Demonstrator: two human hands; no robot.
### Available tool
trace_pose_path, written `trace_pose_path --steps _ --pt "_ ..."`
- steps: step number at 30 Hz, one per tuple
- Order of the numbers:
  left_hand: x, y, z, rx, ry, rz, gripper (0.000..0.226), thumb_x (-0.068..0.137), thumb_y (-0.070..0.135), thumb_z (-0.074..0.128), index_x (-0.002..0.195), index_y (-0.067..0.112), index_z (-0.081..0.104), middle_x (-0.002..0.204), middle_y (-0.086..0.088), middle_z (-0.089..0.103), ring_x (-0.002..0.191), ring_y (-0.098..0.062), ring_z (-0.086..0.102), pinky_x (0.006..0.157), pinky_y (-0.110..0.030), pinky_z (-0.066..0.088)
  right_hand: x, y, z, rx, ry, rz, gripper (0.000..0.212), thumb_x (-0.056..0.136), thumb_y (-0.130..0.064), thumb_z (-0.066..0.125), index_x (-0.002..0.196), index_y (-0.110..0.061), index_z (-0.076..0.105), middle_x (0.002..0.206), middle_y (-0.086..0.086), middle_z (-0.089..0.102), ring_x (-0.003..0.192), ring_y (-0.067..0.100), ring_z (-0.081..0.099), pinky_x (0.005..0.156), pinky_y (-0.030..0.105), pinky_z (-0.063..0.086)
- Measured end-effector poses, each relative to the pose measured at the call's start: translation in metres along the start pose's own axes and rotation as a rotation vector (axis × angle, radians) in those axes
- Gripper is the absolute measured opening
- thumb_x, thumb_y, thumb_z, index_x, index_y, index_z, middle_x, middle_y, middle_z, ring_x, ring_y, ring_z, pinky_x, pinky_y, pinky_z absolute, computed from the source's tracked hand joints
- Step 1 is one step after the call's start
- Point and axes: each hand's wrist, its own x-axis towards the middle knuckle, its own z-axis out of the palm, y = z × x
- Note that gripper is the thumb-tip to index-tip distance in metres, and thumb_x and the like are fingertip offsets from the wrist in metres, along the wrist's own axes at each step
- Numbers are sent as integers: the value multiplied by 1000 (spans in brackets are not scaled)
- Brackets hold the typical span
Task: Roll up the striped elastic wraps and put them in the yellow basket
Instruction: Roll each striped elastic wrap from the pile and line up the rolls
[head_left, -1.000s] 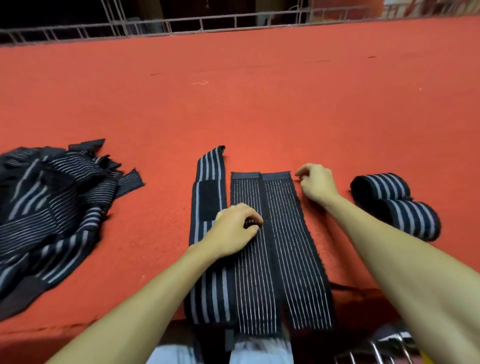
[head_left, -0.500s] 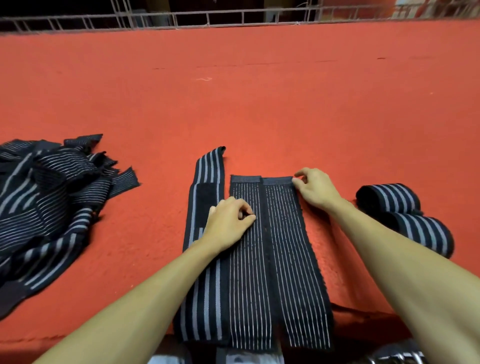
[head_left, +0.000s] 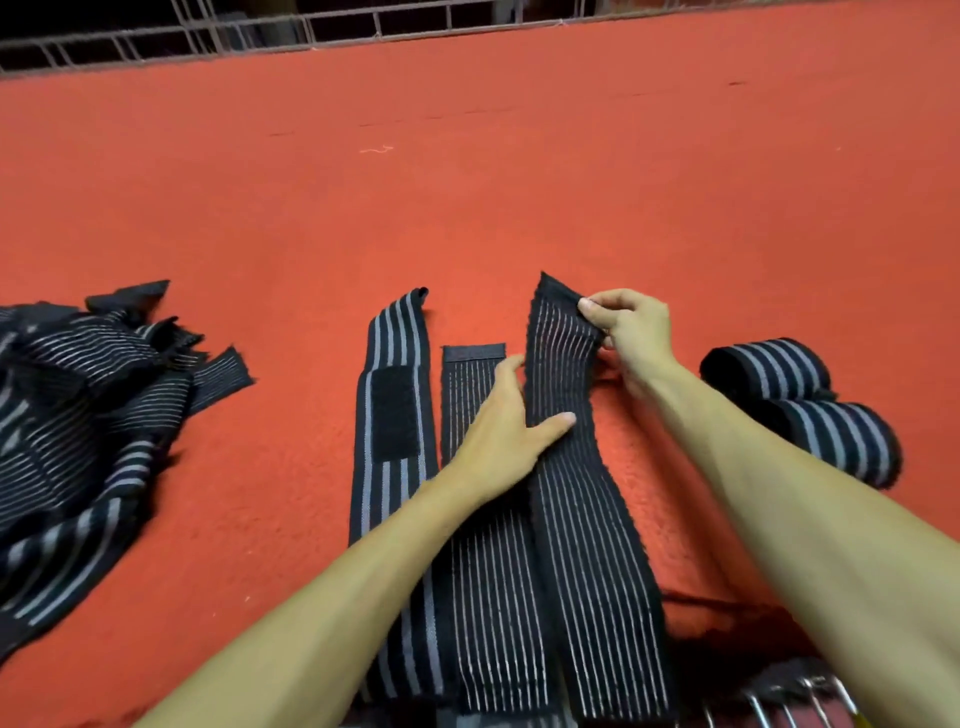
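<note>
At the start of a roll on the right thin-striped wrap (head_left: 582, 545): raising its far end to fold over, no coil yet. Pinches that end w/ right hand (head_left: 634, 332), thumb + fingertips closed on the top corner, holding it up off the red felt table (head_left: 519, 208). Grips the same wrap's L edge mid-length w/ left hand (head_left: 493, 436), thumb across the front, fingers curled behind. Leaves the near end hanging over the table's front edge.

Has two more laid flat alongside: middle thin-striped wrap (head_left: 488, 613) just L, edge to edge, partly under the L forearm; wide-striped wrap (head_left: 397, 332) w/ black velcro patch (head_left: 395, 413) beside that. Has two rolled wraps (head_left: 763, 371) to the R, touching each other, not in a basket. Has a heap of unrolled wraps (head_left: 78, 415) far L, well apart. Cannot make out the yellow basket: only wire bars (head_left: 795, 701) + a sliver of yellow at the bottom R corner.

Next, prob.: fold the raised end down onto itself for a tight first turn, then roll toward the body w/ both hands, edges kept square. Calls for steady tension: stretchy, apt to spring open or skew if slackened.
</note>
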Motion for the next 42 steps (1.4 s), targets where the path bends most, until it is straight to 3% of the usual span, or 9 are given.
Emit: trace_pose_path --steps 4,9,14,22,27,31,36,39,42 --pt "-14 14 2 -293 -92 -86 15 96 15 60 110 12 60 108 -3 72 96 -17 70 83 -30 56 -19 -29 -9 118 -15 -10 14 84 -4 71 73 -12 66 66 1 62 57 11 56 55 24 46" --pt "-43 36 -23 -536 -296 -117 29 98 16 56 125 6 54 117 -12 69 105 -27 67 90 -45 55 -36 -59 -5 87 -85 -70 11 82 -5 74 76 -14 69 71 1 65 64 12 58 60 24 47" --pt "-67 37 -54 -782 -265 -137 44 89 20 64 127 1 54 120 -17 67 103 -28 66 94 -42 54 -47 -68 15 -20 -54 -205 12 82 -10 75 76 -18 69 72 -2 65 65 9 57 60 23 47" --pt "-79 4 -55 -479 -138 -184 23 98 13 55 119 5 59 111 -10 72 104 -27 69 93 -48 54 -57 -44 35 -284 -181 -228 7 81 -13 77 82 -16 71 68 -6 65 58 3 54 52 18 41" --pt "-69 -6 -54 -218 -175 -213 14 98 13 55 109 4 52 77 -6 62 61 -13 65 59 -31 56 -45 -33 38 -419 -261 -215 8 80 -9 77 81 -15 71 70 -4 66 62 7 57 61 23 47" --pt "-46 -16 -66 -29 61 -166 32 96 19 56 127 14 48 93 -2 64 80 -21 69 78 -39 58 -33 -20 36 -423 -347 -148 14 79 -9 78 74 -19 70 69 -1 67 64 10 60 63 28 50" --pt "6 -28 -77 12 292 -82 45 96 36 56 137 19 46 119 3 56 96 -13 61 89 -33 51 -25 -8 44 -335 -490 -102 12 79 -5 77 75 -14 70 59 -7 63 49 -3 51 51 14 40" --pt "28 -36 -75 67 347 -62 23 93 26 64 115 19 65 85 5 61 75 -8 57 68 -10 44 -20 0 49 -293 -505 -69 8 77 -6 79 78 -10 72 60 -5 63 50 -1 51 51 13 40" --pt "44 -44 -76 76 453 -68 11 86 20 74 96 18 69 74 4 66 69 -6 60 59 -5 42 -12 12 55 -295 -493 -31 12 76 -8 80 75 -14 70 59 -1 61 52 7 52 53 21 43"
